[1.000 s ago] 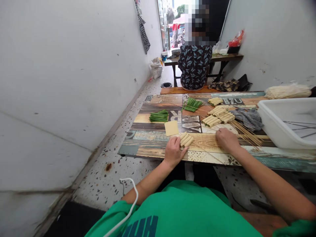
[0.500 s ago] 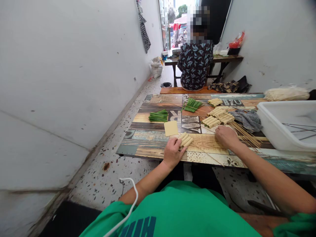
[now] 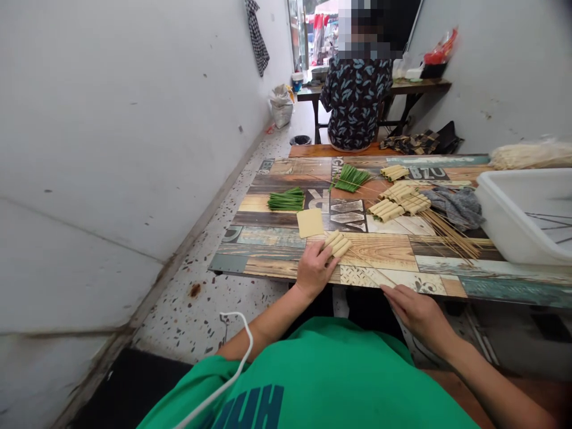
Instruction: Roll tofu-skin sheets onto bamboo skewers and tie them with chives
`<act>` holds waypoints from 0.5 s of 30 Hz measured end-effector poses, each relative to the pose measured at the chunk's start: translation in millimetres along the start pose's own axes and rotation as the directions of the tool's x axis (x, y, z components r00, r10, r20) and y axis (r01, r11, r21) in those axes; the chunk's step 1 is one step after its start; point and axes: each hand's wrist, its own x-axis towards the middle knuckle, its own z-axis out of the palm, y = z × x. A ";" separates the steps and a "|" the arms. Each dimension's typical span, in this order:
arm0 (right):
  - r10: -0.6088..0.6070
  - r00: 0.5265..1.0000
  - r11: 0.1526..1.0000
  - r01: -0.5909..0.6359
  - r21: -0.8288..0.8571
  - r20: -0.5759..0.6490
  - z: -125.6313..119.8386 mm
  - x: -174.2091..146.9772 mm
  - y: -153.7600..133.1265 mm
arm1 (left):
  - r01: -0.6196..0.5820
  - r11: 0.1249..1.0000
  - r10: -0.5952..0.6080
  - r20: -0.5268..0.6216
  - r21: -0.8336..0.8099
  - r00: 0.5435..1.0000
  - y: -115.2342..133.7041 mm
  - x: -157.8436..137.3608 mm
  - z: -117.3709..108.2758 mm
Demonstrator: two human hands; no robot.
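Note:
My left hand (image 3: pixel 314 269) is closed around a small row of pale yellow rolls (image 3: pixel 341 246), pressing them together near the table's front edge. Thin bamboo skewers (image 3: pixel 367 265) slant from these rolls toward the front edge. At that edge my right hand (image 3: pixel 413 308) pinches a skewer's near end between thumb and fingers. Just beyond the left hand lies a flat, square yellow sheet (image 3: pixel 310 223). Cut green stalks lie in a left bundle (image 3: pixel 286 199) and a farther bundle (image 3: pixel 351 178). More green-filled rolls (image 3: pixel 397 204) are piled at right, with a smaller group (image 3: pixel 394 173) behind.
Loose skewers (image 3: pixel 452 233) fan out beside a grey cloth (image 3: pixel 458 207). On the right stands a white plastic tub (image 3: pixel 496 220) with thin dark sticks inside. A clear bag of pale contents (image 3: pixel 531 155) lies behind it. Another person (image 3: pixel 357 101) sits beyond the table, back turned.
My right hand has come from beside the piled rolls back to the front edge, where it grips a skewer end. My left hand stays on the rolls. The view has tilted slightly down.

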 end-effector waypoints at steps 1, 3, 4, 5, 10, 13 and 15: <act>0.005 1.000 0.999 -0.005 -0.034 -0.003 1.6 -1.5 -1.5 | -0.003 1.000 0.003 0.005 0.001 1.000 0.0 0.3 -0.2; 0.006 1.000 0.997 -0.006 -0.081 -0.004 4.3 0.0 -1.6 | -0.006 1.000 0.006 0.017 0.013 1.000 -0.1 0.6 -0.3; 0.007 1.000 0.996 -0.007 -0.091 -0.002 5.4 1.7 -0.8 | -0.009 1.000 0.008 0.022 0.020 1.000 -0.4 0.7 -0.2; 0.007 1.000 0.996 -0.007 -0.094 0.000 6.5 3.4 0.2 | -0.011 1.000 0.010 0.025 0.025 1.000 -0.7 0.6 0.2; 0.006 1.000 0.996 -0.005 -0.084 0.007 5.8 4.0 3.4 | -0.003 1.000 0.002 0.021 0.016 1.000 -3.3 -0.3 3.3; 0.003 1.000 0.997 -0.001 -0.083 0.018 0.0 0.2 3.3 | 0.002 1.000 -0.002 0.005 0.005 1.000 -3.7 -0.3 4.1; -0.009 1.000 0.996 0.010 -0.093 0.014 -2.5 -0.9 2.4 | 0.000 1.000 0.000 0.001 0.003 1.000 -3.2 0.1 3.6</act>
